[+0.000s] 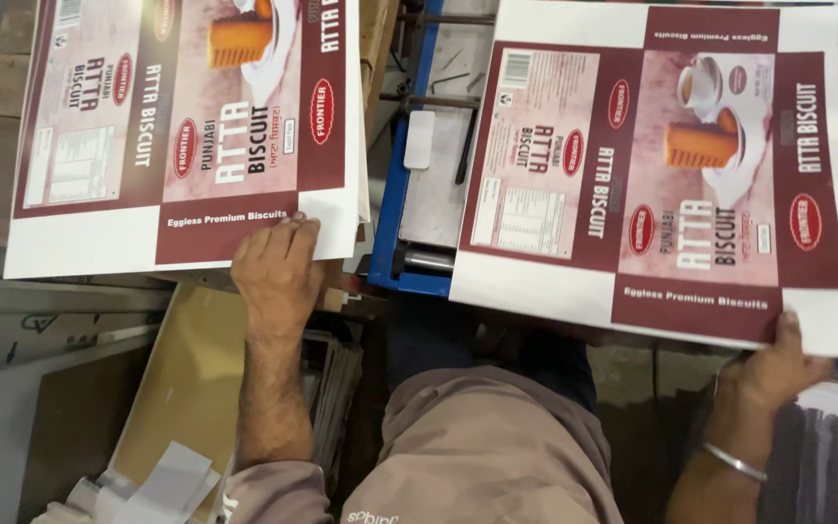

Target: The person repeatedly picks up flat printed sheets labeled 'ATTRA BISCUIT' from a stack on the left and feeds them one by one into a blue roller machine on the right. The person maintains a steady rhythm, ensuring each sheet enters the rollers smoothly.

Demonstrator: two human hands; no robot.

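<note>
Nearest, at six o'clock, your knee [477, 456] sits between your forearms, with paper scraps [162, 485] at seven and a tan board [196, 378] above them. Your left hand [276, 267] lies fingers-flat on the near edge of the left sheet [186, 116] at ten o'clock; whether it grips, you cannot tell. Your right hand [778, 364], a bangle [734, 461] on its wrist, pinches the near edge of the right sheet [652, 175] at two. Both are flat carton blanks, maroon and pink on white, picturing a biscuit and cup. Between them, at twelve, stands a blue-framed machine bed [434, 175].
</note>
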